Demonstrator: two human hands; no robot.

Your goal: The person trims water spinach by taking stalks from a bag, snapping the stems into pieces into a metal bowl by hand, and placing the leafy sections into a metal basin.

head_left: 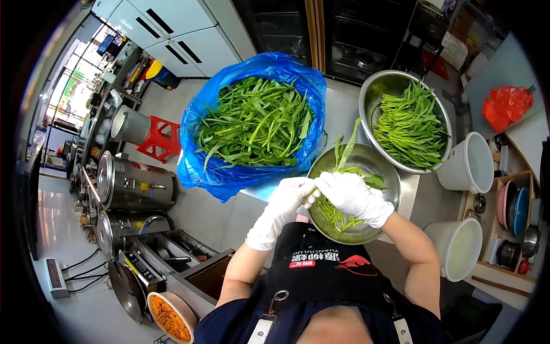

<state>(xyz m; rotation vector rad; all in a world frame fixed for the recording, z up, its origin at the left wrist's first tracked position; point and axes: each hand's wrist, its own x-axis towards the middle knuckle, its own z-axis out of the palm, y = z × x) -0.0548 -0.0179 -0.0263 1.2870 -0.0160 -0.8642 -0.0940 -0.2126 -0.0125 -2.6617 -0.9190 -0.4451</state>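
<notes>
Both hands wear white gloves and meet over the near steel bowl [392, 178]. My left hand [295, 194] is closed in a pinch at the bowl's left rim. My right hand [346, 192] is closed around a green stem with long leaves [345, 152] that rises above the fingers. Short cut stem pieces [338, 221] lie in the bowl beneath. A blue plastic bag [197, 123] to the upper left is full of leafy greens [258, 123]. A larger steel bowl [366, 94] at the upper right holds greens [409, 126] laid side by side.
White buckets [467, 163] stand at the right, near a shelf with plates [520, 211]. At the left are a red stool [159, 139], large steel pots [134, 182] and a bowl of orange shreds [170, 321]. Refrigerator doors [166, 34] are behind.
</notes>
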